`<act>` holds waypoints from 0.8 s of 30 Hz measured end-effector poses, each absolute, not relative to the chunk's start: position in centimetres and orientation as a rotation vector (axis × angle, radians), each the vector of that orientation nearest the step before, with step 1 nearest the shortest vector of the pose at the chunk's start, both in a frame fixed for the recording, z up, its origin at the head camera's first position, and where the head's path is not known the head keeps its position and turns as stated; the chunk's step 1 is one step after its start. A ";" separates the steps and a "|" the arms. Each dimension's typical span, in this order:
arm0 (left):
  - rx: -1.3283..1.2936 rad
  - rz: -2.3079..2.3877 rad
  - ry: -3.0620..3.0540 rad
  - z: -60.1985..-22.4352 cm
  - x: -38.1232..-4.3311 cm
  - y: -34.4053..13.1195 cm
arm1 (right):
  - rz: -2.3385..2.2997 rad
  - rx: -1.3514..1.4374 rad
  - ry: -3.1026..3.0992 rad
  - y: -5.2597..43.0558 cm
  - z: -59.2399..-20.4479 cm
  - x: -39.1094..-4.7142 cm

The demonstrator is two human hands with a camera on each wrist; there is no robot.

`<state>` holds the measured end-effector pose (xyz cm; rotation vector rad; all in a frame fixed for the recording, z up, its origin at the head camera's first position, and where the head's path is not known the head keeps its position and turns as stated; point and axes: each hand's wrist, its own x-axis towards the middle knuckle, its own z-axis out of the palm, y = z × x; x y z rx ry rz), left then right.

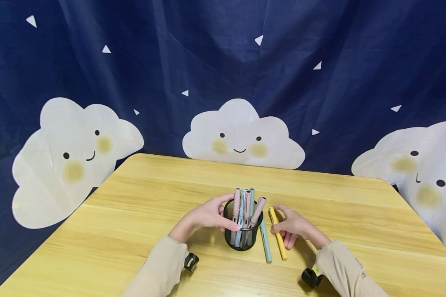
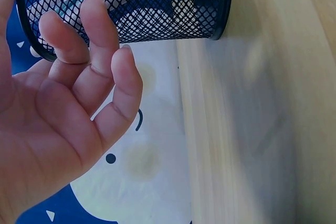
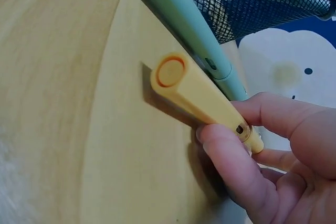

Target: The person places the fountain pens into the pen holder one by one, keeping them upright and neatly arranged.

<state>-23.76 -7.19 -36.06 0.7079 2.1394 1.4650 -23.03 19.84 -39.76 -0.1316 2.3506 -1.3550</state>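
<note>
My left hand (image 1: 208, 213) grips the black mesh pen holder (image 1: 231, 240) by its rim, thumb over the near side and fingers round the left. Seen from the left wrist, the fingertips touch the mesh wall (image 2: 157, 19). Several capped pens (image 1: 258, 211) in pinkish, pale blue and green tones stand inside it. To the right, a yellow pen (image 1: 281, 245) is pinched between thumb and fingers of my right hand (image 1: 296, 225). Its round end (image 3: 170, 72) faces the right wrist camera. A light green pen (image 1: 266, 245) lies on the table between the holder and the yellow pen.
The wooden table (image 1: 134, 206) reaches back to a dark blue curtain (image 1: 223, 53) printed with smiling clouds. Black wrist devices (image 1: 191, 262) sit at both sleeves, close to the tabletop.
</note>
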 end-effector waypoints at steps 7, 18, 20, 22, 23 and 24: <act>0.711 1.464 2.143 -36.0 -23.7 -7.2 | -1.394 -0.165 2.320 20.3 -39.6 -22.9; 0.705 1.465 2.141 -35.9 -23.6 -7.1 | -1.410 -0.114 2.359 20.5 -39.4 -22.9; 0.706 1.461 2.146 -35.9 -23.6 -7.1 | -1.417 -0.102 2.373 20.5 -39.3 -22.9; 0.707 1.456 2.154 -35.9 -23.6 -7.1 | -1.431 -0.095 2.379 20.5 -39.3 -22.9; 0.707 1.454 2.156 -35.9 -23.6 -7.1 | -1.440 -0.092 2.379 20.5 -39.2 -22.9; 0.708 1.453 2.158 -35.9 -23.6 -7.1 | -1.450 -0.090 2.376 20.5 -39.2 -22.9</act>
